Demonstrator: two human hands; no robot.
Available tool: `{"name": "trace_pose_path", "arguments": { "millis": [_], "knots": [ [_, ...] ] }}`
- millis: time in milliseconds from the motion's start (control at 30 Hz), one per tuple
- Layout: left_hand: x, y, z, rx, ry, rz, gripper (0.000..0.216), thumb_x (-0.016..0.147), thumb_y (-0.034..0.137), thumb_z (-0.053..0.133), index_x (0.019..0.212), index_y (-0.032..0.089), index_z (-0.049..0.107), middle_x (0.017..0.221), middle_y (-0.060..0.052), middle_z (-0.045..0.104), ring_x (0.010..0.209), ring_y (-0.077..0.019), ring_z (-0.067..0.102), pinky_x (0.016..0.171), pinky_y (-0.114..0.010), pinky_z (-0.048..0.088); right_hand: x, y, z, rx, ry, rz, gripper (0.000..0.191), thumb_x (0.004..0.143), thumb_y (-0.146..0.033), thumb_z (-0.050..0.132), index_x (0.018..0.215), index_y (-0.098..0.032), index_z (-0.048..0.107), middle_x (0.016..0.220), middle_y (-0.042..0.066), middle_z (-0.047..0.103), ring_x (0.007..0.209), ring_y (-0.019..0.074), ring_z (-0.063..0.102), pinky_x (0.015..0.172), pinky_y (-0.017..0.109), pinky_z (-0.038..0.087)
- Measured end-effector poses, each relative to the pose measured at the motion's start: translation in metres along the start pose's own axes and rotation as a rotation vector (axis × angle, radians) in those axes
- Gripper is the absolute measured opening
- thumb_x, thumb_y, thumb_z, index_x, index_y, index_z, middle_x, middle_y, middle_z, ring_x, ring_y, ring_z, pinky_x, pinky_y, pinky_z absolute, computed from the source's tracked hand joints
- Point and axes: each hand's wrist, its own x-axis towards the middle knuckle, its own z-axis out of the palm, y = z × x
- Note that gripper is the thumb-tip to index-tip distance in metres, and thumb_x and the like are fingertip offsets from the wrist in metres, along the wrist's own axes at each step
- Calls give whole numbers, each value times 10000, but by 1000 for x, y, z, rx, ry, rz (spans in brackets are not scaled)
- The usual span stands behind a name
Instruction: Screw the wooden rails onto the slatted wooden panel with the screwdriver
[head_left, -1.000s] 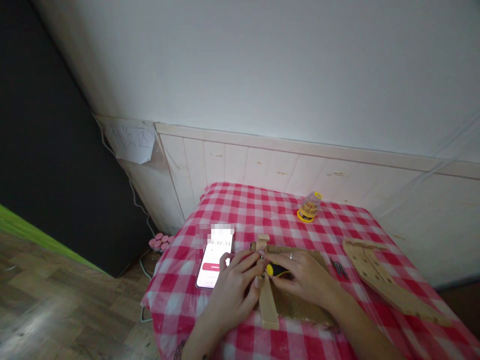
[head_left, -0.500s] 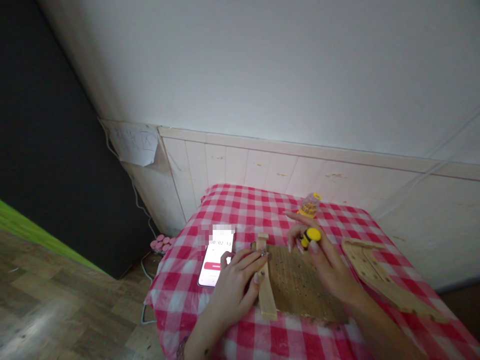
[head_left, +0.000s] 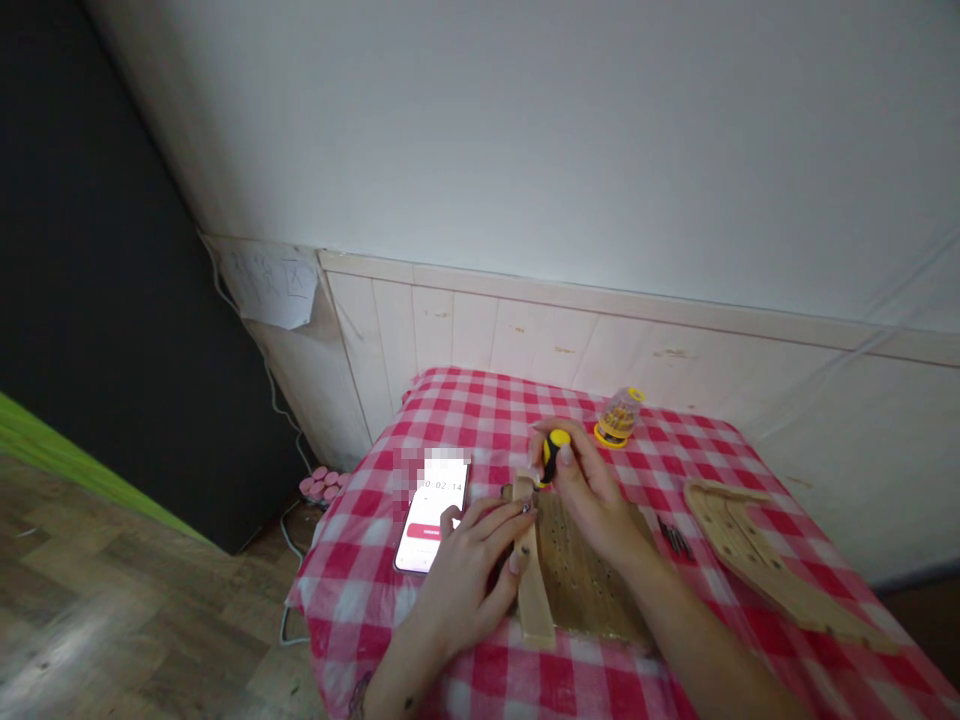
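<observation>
The gingham-covered tabletop [head_left: 352,590] is carrying a perforated wooden board [head_left: 592,570], a wooden strip [head_left: 534,590] lying along its near edge. The left hand [head_left: 457,570] is clamping the strip; the right hand [head_left: 592,490] is gripping a yellow-and-black screwdriver [head_left: 556,450]. Slackened pressure could let the strip shift.

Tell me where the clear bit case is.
In the head view, the clear bit case stands at the back of the checked tablecloth, just beyond the screwdriver in the right hand.
</observation>
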Motion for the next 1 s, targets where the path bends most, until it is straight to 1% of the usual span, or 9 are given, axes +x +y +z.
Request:
{"name": "trace_pose_path", "arguments": {
  "millis": [133, 267, 500, 633, 800, 900, 1000],
  "knots": [
    [0, 1, 0, 5, -4, -2, 430, 1032, 233, 435, 1422, 244, 618, 1404, -85, 677, 1281, -322, 549, 995, -517, 451, -9, 8, 0, 52, 21, 5, 343, 1033, -598, 463, 1169, -296, 550, 937, 35, 645, 829, 207, 643, 747, 350, 568],
    [0, 2, 0, 14, -6, -5, 432, 1032, 228, 423, 1414, 235, 625, 1394, -90, 682, 1285, -328, 545, 985, -515, 449, -11, 7, 2, 74, -1, 27, 312, 1041, -584, 454, 1118, -294, 541, 947, 36, 643, 845, 209, 644, 747, 353, 574],
    [0, 2, -1, 28, -27, 3, 436, 1026, 217, 413, 1415, 222, 609, 1420, -83, 672, 1292, -328, 549, 969, -511, 439, -12, 7, 3, 119, -12, 31, 295, 1043, -573, 467, 1122, -299, 542, 968, 32, 640, 850, 203, 635, 772, 360, 567],
    [0, 3, -1, 30, -23, 6, 449, 1017, 211, 412, 1421, 228, 607, 1426, -76, 669, 1298, -325, 544, 977, -504, 436, -13, 7, 4, 120, -24, 33, 296, 1042, -575, 474, 1119, -296, 535, 933, 27, 641, 853, 204, 642, 756, 352, 553],
    [-1, 2, 0, 28, -19, 6, 455, 1008, 198, 410, 1418, 226, 605, 1424, -76, 668, 1294, -326, 544, 963, -502, 432, -13, 7, 3, 182, -34, 2, 240, 1052, -535, 495, 1129, -313, 543, 959, 13, 645, 839, 185, 626, 750, 330, 532],
    [-1, 2, 1, 27, -19, 2, 456, 1007, 193, 407, 1420, 230, 596, 1433, -69, 663, 1303, -325, 539, 971, -508, 418, -13, 8, 3, 177, -24, 4, 239, 1049, -530, 511, 1136, -311, 552, 962, 12, 638, 842, 181, 604, 765, 326, 514],
    [-1, 2, 1, 25, -21, -2, 454, 1008, 196, 408, 1423, 238, 587, 1450, -62, 654, 1313, -320, 534, 986, -508, 401, -14, 6, 3, 183, -45, 7, 203, 1051, -502, 527, 1113, -310, 546, 995, 11, 621, 851, 175, 589, 799, 335, 507]
  ]
}}
